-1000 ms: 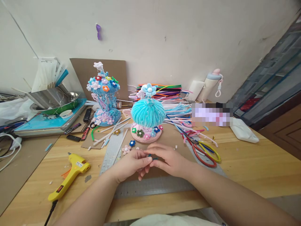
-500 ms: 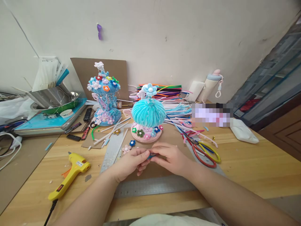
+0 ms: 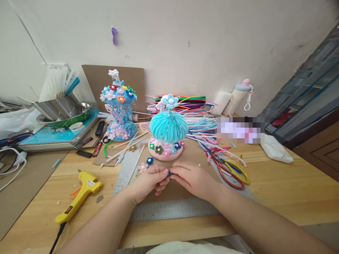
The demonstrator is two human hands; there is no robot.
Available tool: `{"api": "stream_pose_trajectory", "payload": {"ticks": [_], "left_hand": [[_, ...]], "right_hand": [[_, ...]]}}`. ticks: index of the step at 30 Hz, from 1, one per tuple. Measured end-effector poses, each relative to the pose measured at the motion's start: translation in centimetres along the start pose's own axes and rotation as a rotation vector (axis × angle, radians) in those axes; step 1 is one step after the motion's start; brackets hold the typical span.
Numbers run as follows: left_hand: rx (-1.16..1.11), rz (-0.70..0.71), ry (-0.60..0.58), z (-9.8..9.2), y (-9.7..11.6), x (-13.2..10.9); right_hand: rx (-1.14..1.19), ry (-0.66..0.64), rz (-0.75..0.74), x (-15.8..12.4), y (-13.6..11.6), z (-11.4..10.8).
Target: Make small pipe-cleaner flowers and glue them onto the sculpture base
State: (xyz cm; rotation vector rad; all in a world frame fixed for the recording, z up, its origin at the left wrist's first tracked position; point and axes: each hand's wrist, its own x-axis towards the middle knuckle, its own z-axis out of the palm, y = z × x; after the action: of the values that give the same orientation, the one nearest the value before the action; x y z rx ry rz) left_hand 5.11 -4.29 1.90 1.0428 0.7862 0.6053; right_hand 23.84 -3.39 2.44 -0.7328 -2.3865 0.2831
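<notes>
My left hand (image 3: 152, 180) and my right hand (image 3: 192, 178) meet at the table's middle, fingertips closed on a small blue pipe cleaner piece (image 3: 170, 174). Fingers cover most of it, so its full shape is hidden. Just beyond them stands a turquoise fuzzy dome (image 3: 168, 127) on a pink base (image 3: 165, 155) dotted with small flowers. A light blue flower (image 3: 171, 101) tops the dome. Near my left fingers lie a dark blue flower (image 3: 149, 161) and a pale pink flower (image 3: 143, 167).
A yellow glue gun (image 3: 79, 197) lies at left. Red-handled pliers (image 3: 230, 176) and a yellow-handled tool (image 3: 242, 171) rest at right. Behind stand a finished-looking blue flowered piece (image 3: 120, 113), bundled pipe cleaners (image 3: 182, 102), a bottle (image 3: 237, 98) and a metal pot (image 3: 59, 107).
The right fingers have closed in nearer the left fingertips, and less of the blue piece shows. The whole view has shifted slightly; the table items stay in place.
</notes>
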Motion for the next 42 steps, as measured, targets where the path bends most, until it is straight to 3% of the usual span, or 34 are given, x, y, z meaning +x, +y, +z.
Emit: {"api": "stream_pose_trajectory", "payload": {"ticks": [12,18,21,23,26,28,29,31,35,39,42], "left_hand": [[0.02,0.067,0.113,0.7,0.1,0.3],[0.286,0.193,0.185,0.9,0.0,0.3],[0.598,0.331,0.24,1.2,0.3,0.0],[0.817,0.417,0.258,1.3,0.6,-0.3],[1.088,0.517,0.244,1.3,1.0,-0.6],[1.176,0.546,0.239,1.1,1.0,-0.6],[1.171,0.538,0.25,1.1,1.0,-0.6],[1.047,0.478,0.284,0.9,0.6,-0.4],[0.462,0.232,0.237,0.6,-0.3,0.3],[0.065,-0.024,0.091,0.5,-0.4,0.4],[-0.063,-0.067,0.054,0.7,-0.1,0.2]], "right_hand": [[-0.105,0.011,0.02,-0.4,0.2,0.7],[-0.058,0.03,0.032,-0.4,-0.2,0.6],[0.179,0.043,0.184,-0.1,-0.5,0.6],[0.505,0.018,0.421,0.1,-0.4,0.6],[1.154,-0.209,0.795,0.3,0.0,0.8],[1.452,-0.34,0.897,0.4,0.3,0.9],[1.499,-0.335,0.903,0.4,0.4,1.0],[1.387,-0.216,0.855,0.3,0.4,1.2],[0.689,-0.009,0.522,0.1,-0.2,1.4],[0.233,-0.055,0.177,-0.2,-0.5,0.8],[0.132,-0.1,0.105,-0.3,-0.6,0.5]]}}
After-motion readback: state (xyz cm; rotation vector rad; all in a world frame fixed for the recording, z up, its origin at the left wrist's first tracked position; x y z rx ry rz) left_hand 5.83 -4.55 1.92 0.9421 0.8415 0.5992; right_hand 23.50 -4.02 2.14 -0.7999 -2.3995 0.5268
